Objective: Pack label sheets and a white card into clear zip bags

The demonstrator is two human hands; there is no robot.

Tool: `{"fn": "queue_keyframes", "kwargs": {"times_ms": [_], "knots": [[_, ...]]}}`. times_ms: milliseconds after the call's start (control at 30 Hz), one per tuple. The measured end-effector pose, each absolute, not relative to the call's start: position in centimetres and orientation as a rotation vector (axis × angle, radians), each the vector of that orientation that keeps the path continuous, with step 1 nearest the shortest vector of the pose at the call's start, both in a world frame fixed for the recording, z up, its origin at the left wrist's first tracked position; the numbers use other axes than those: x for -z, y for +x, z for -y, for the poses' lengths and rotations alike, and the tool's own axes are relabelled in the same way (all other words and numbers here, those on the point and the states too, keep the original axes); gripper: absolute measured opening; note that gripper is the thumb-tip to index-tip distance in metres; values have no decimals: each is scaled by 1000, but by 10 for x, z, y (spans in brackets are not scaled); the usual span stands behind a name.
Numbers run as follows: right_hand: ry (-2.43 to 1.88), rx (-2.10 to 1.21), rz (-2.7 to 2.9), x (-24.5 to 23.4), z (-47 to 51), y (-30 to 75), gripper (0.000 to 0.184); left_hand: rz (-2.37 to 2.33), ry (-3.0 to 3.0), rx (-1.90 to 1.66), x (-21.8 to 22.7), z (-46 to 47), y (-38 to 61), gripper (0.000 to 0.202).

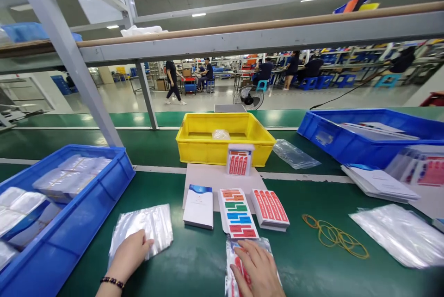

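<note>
My left hand (130, 251), with a beaded bracelet at its wrist, is closed at the near edge of a stack of clear plastic bags (154, 225), fingertips pinched against the film. Fingers spread, my right hand (258, 267) lies flat over a clear bag (231, 260) with red-and-white printed sheets inside. Just beyond that bag is a stack of label sheets (238, 211) in orange, green, blue and red. Right of it stands a stack of red-striped cards (269, 209). A pile of white booklets (198, 209) with blue tops sits between the bags and the label sheets.
A yellow bin (222, 149) stands ahead, a filled packet (239, 160) leaning on its front. Blue bins flank me, left (100, 195) and right (333, 142). Rubber bands (335, 237) and more plastic bags (404, 234) lie at right. A metal post (72, 52) rises at left.
</note>
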State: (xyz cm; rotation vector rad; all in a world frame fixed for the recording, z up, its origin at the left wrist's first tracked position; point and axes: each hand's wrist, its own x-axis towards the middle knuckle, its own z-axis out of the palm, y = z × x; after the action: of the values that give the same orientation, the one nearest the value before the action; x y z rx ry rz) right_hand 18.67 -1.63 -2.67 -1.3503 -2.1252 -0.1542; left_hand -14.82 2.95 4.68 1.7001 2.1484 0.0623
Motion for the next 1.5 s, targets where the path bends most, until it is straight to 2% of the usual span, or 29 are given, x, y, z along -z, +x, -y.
{"fn": "queue_keyframes", "kwargs": {"times_ms": [100,200,300,367,433,500,600,667,733,900,1000,1067,1167,1233,1400,1500], "knots": [[-1261,-99,2099,15,12,171,16,-2118,1717,-124,-45,-25,-146,21],[-1226,-530,2026,2,11,148,18,-2019,1758,-214,-49,-16,-123,23],[-1269,-994,1843,-3,8,124,30,-1803,1751,-358,-52,-3,-91,25],[-1317,-1131,1735,1,4,114,44,-1679,1732,-396,-53,4,-72,23],[-1328,-1040,1754,9,1,111,42,-1647,1705,-396,-52,8,-58,23],[-1263,-772,1886,18,0,113,35,-1619,1673,-446,-49,7,-48,25],[-1125,-361,2090,28,4,117,36,-1467,1564,-644,-41,2,-38,31],[-1111,-232,2131,28,7,117,36,-1389,1429,-755,-35,-1,-32,34],[-1128,-258,2119,21,10,116,32,-1376,1318,-803,-31,-3,-26,33],[-1284,-612,2095,-10,9,117,9,-1356,1305,-836,-28,-1,-20,30],[-1351,-696,2071,-20,6,120,26,-1332,1349,-830,-28,2,-19,33],[-1363,-725,2059,-24,5,121,29,-1326,1377,-805,-29,3,-18,34],[-1388,-811,2076,-28,6,120,12,-1335,1399,-799,-30,4,-17,34],[-1399,-843,2094,-29,7,121,7,-1351,1396,-810,-31,3,-16,33],[-1363,-763,2119,-20,7,123,29,-1382,1467,-782,-30,1,-15,34],[-1342,-432,2157,-8,5,122,32,-1419,1524,-760,-29,2,-14,31]]}}
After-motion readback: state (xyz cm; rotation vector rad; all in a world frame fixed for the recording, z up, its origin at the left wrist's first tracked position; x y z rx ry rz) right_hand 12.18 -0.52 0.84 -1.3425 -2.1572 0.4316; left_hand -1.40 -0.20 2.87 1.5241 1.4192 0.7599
